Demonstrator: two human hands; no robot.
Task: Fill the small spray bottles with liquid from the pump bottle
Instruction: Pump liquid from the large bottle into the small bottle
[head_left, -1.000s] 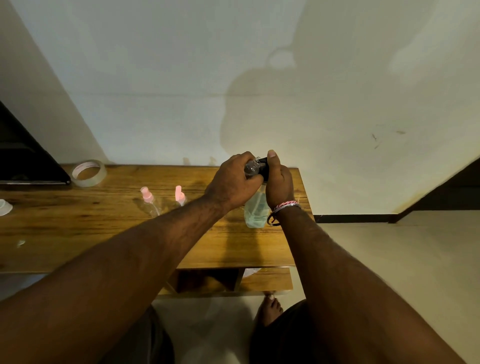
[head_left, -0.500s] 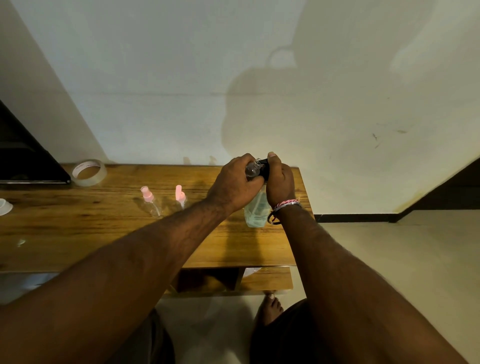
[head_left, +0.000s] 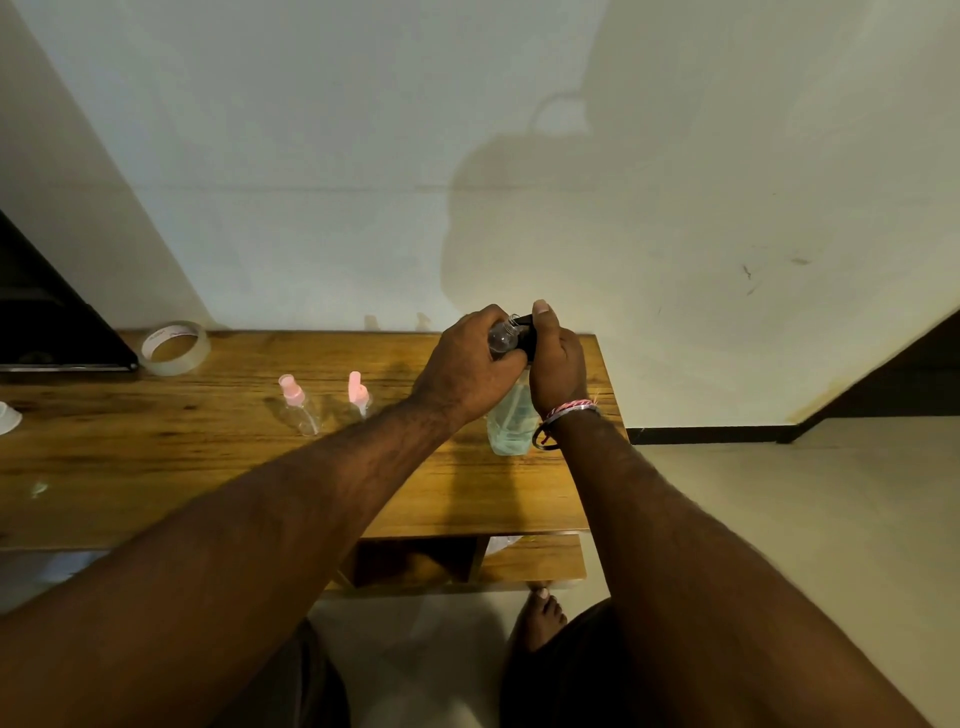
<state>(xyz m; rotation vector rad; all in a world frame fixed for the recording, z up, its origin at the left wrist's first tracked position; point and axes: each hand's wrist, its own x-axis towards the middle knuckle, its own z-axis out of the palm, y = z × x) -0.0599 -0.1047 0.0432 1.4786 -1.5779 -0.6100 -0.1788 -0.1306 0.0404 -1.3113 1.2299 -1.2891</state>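
- Head view: pump bottle (head_left: 511, 423) stands upright on the desk (head_left: 156, 457) near its right edge, at about 3 o'clock from two pink-capped spray bottles (head_left: 297, 408).
- Left hand (head_left: 467, 364) grasps a small clear bottle (head_left: 503, 336) at the pump's black head.
- Right hand (head_left: 556, 358) grips that pump head, thumb on top.

We've got one view only: a wide-angle head camera, looking forward and down onto the wooden table (head_left: 156, 467) from its near edge. The wall behind the table fills the upper half of frame; floor shows to the table's right and below its near edge. Both forearms enter from the bottom, so the camera sits close above them. Edges bend from the wide lens.
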